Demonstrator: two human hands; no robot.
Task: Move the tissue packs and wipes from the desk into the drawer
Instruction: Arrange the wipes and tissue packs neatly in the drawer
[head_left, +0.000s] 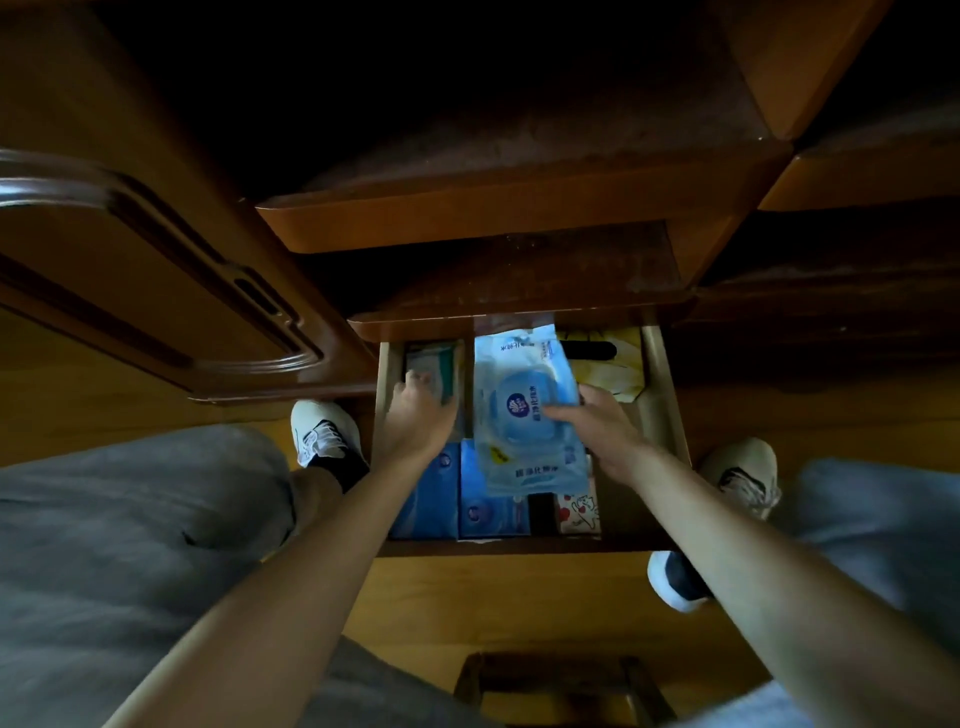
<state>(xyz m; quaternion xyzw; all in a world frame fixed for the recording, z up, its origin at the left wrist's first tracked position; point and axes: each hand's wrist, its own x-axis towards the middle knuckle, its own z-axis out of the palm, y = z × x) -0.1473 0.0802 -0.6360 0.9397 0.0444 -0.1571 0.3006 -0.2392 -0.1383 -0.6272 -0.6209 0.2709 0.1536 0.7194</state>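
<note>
The wooden drawer (662, 395) is pulled open below the desk edge. A pale blue wipes pack (524, 415) with a round blue lid lies across its middle. My right hand (597, 426) grips its right edge, thumb on the lid. My left hand (418, 415) is inside the drawer's left side, fingers on a green and white tissue pack (441, 364). Blue tissue packs (467, 504) lie at the drawer's front. A yellow tissue box (613, 364) sits at the back right. A white pack with red print (576, 512) lies at the front right.
A carved wooden cabinet door (156, 260) stands to the left. Desk shelves (493, 218) overhang the drawer's back. My knees in grey trousers and my white shoes (322, 431) flank the drawer. A wooden stool (561, 686) is below the drawer front.
</note>
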